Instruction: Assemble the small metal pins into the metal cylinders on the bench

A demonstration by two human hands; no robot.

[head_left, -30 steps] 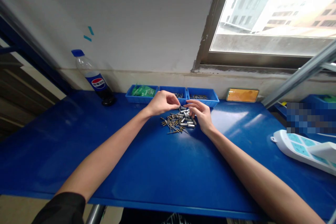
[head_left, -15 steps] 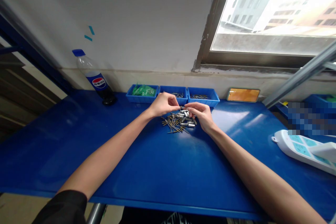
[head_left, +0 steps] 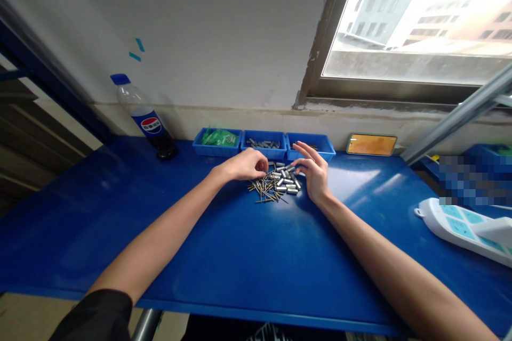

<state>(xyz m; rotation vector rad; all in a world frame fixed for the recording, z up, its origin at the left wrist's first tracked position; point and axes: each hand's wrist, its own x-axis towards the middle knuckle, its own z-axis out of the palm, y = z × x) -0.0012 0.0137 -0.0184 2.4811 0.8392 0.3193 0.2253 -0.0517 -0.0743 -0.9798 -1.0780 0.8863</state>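
Both forearms crossed the table's [head_left: 248,266] near edge and ran over a broad stretch of blue surface that carried nothing else. Half a second earlier the two hands had met fingertip to fingertip above the pile of metal pins and sleeves [head_left: 276,185]; now they had parted. The left hand [head_left: 240,165] had dropped to the pile's left end, its fingers curled together with the tips among the brass-coloured pins; whether they pinched one could not be told. The right hand [head_left: 315,175] had drawn off to the pile's right side, fingers spread apart and holding nothing, just short of the right-hand bin.

The pile lay past the table's middle, near the far edge. Behind it the row of three blue bins [head_left: 264,133] stood along that edge against the wall, leaving little room beyond the hands. A Pepsi bottle [head_left: 144,122] stood toward the far left corner, an orange-faced flat device [head_left: 371,145] lay right of the bins, and a white power strip [head_left: 452,221] lay near the right edge, all well apart from the hands.
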